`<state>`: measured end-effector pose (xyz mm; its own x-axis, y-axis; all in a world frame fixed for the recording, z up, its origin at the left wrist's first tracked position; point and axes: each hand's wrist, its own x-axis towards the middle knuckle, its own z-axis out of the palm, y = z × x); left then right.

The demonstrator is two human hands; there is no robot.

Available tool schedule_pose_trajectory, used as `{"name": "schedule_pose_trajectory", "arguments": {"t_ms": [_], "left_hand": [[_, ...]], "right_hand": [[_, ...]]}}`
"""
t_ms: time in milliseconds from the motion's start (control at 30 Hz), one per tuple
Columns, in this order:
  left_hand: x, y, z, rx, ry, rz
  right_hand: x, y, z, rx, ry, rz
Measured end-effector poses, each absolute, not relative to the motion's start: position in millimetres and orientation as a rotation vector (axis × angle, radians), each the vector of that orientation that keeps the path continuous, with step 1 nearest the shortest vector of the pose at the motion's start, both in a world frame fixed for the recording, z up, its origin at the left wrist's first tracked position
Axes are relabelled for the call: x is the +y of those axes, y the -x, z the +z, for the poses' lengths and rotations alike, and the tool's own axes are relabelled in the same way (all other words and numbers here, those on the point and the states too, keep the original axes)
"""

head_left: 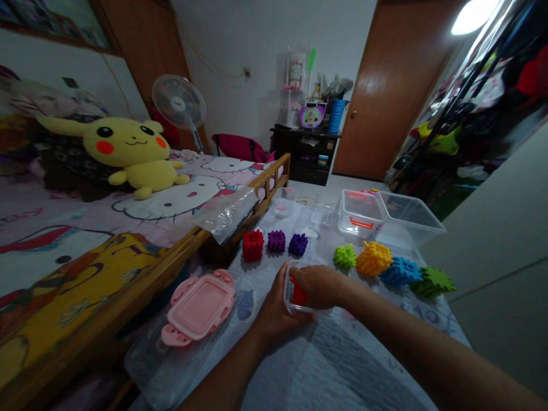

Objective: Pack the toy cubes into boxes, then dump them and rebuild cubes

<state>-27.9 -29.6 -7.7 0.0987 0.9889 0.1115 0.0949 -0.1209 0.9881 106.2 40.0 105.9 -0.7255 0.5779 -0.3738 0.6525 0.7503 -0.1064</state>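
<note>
Showing red plastic [299, 293] inside, the clear container [296, 308] has rounded corners.

A yellow plush toy [143, 171] rests on a pink patterned bedsheet [188, 202], with a white fan [178, 104] behind it and a magenta chair [240, 148] farther right. Against the back wall [257, 34], a dark cabinet [302, 165] bearing a blue cylinder [336, 116] stands beside a brown door [362, 97]; clothes [488, 91] crowd the right, near a bright light [474, 17].

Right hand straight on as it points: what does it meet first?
The right hand would likely meet the red piece inside the clear container first; depth is unclear, so they may be touching.
</note>
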Motion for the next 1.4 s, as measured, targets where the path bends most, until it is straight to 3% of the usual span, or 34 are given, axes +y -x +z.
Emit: {"name": "schedule_pose_trajectory", "arguments": {"t_ms": [333,867,1167,1400], "left_hand": [[-29.1,26.6,-3.5,1.110,-1.317,1.201],[-29.6,25.3,-3.0,1.073,-1.340,1.227],[-32.6,21.2,3.8,1.126,-1.340,1.227],[-41.3,25.8,3.6,1.346,-1.372,1.095]], "right_hand": [[56.0,-98.0,127.8,2.416,-0.846,-0.596],[45.9,-103.1,133.6,2.462,-0.881,-0.465],[17.4,-162.8,133.9,2.948,-1.489,-0.729],[-16.0,-201.5,88.4,3.087,-2.165,-0.985]]}}
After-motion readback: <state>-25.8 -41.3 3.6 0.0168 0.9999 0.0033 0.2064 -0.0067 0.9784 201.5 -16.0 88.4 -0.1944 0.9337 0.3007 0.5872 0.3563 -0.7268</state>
